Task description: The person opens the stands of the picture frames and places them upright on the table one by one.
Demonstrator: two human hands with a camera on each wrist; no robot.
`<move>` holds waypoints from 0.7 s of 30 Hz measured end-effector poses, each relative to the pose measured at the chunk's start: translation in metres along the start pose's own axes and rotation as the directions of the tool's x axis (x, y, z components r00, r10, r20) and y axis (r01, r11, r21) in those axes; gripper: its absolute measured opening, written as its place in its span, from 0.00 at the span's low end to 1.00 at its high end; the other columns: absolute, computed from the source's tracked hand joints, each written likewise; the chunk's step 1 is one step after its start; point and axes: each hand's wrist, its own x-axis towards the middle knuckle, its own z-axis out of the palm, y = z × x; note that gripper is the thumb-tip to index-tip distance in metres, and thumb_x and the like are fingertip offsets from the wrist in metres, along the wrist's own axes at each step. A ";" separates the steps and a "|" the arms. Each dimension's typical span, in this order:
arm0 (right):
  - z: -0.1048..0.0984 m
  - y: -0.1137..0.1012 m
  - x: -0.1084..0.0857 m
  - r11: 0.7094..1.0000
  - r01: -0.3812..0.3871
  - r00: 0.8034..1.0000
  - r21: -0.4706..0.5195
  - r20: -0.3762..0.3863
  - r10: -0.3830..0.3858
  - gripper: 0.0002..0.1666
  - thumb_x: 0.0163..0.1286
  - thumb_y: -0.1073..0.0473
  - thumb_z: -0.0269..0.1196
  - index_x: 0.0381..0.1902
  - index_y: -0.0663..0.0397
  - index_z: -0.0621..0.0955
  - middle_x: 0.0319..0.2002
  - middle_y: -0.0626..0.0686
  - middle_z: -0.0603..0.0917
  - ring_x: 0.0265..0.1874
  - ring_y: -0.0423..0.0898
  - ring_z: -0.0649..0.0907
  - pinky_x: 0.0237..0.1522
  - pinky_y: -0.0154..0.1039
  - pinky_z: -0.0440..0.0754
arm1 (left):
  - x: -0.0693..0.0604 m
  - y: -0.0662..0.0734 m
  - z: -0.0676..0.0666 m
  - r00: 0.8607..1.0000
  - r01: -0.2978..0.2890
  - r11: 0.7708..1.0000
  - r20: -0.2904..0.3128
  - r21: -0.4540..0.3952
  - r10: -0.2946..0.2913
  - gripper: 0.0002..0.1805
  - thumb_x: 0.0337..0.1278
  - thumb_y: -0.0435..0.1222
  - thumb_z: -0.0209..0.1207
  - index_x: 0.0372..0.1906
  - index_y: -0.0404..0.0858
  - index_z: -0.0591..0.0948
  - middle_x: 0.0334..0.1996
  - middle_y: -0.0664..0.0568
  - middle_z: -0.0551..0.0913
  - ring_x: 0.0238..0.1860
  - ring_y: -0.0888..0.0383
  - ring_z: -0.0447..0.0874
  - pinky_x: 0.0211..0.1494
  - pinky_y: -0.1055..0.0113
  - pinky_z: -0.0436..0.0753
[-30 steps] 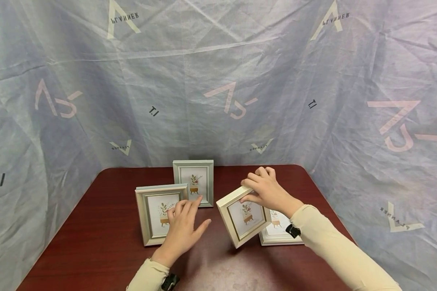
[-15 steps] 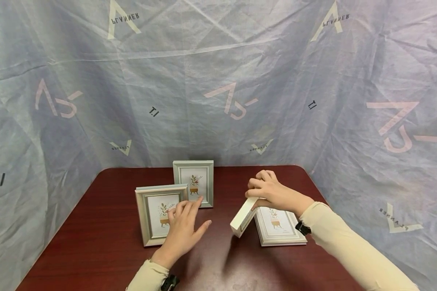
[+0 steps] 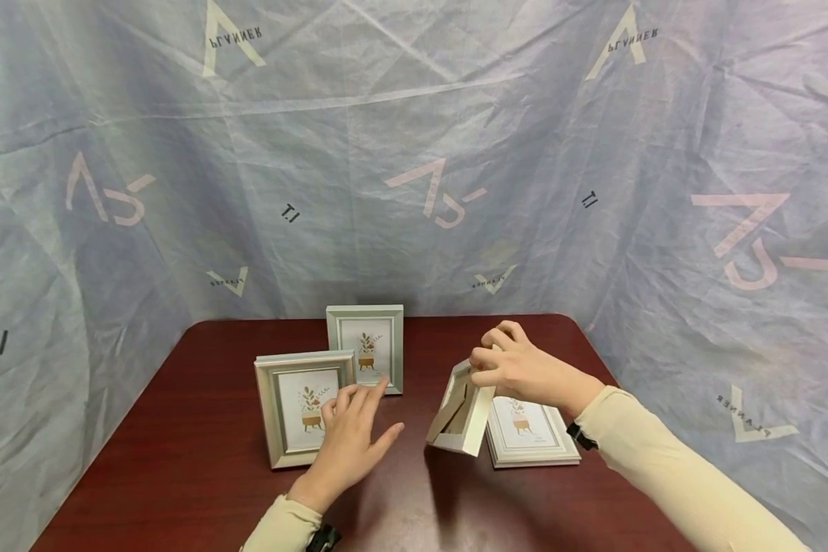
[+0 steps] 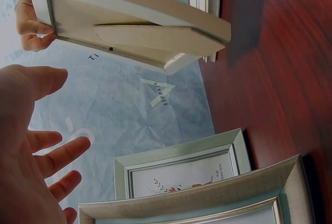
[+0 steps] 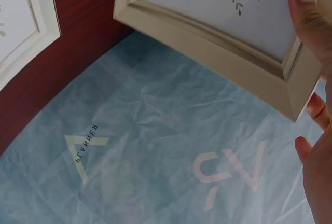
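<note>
My right hand point(image 3: 520, 366) grips a cream picture frame point(image 3: 479, 425) by its upper edge and holds it tilted above the table. In the head view its back and folding stand point(image 3: 452, 412) show; in the right wrist view the thumb lies over the front of the same frame point(image 5: 207, 60). My left hand point(image 3: 350, 437) hovers with spread fingers and holds nothing. Just beyond it stands a champagne-coloured picture frame point(image 3: 269, 414), partly hidden by the hand. A pale green picture frame point(image 3: 399, 337) stands upright behind that one.
A white picture frame point(image 3: 534, 462) lies face up at the right, partly behind the held frame and the right hand. The dark red wooden table point(image 3: 172, 429) has a grey printed cloth point(image 3: 414, 115) hanging behind and beside it.
My right hand has turned the cream frame from facing the head camera to showing its back, and has shifted slightly right. The left hand and the standing frames stay nearly still.
</note>
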 end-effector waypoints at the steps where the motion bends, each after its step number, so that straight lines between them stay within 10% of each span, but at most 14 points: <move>1: -0.001 0.000 0.000 1.000 0.005 1.000 -0.015 0.009 -0.005 0.25 0.40 0.70 0.74 0.28 0.41 0.74 0.38 0.44 0.75 0.41 0.48 0.73 0.50 0.56 0.64 | 0.000 0.000 0.000 1.000 0.001 1.000 0.004 -0.001 -0.001 0.38 0.54 0.47 0.69 0.68 0.36 0.72 0.50 0.47 0.80 0.56 0.44 0.67 0.51 0.44 0.59; 12: -0.010 -0.004 0.001 0.996 0.042 0.999 -0.084 -0.005 -0.043 0.16 0.65 0.70 0.58 0.27 0.42 0.69 0.40 0.46 0.74 0.43 0.50 0.74 0.52 0.57 0.65 | -0.001 0.002 0.005 0.999 -0.032 0.999 0.019 -0.019 0.033 0.41 0.51 0.51 0.69 0.69 0.37 0.72 0.52 0.49 0.79 0.56 0.46 0.67 0.52 0.44 0.58; 21: -0.012 -0.009 0.007 0.983 0.142 0.957 -0.116 -0.239 -0.167 0.21 0.73 0.75 0.44 0.34 0.44 0.76 0.41 0.48 0.77 0.41 0.51 0.76 0.48 0.61 0.70 | -0.001 0.006 0.004 0.998 -0.062 0.997 0.014 -0.043 0.063 0.43 0.50 0.53 0.68 0.69 0.37 0.71 0.51 0.49 0.79 0.55 0.47 0.66 0.50 0.44 0.58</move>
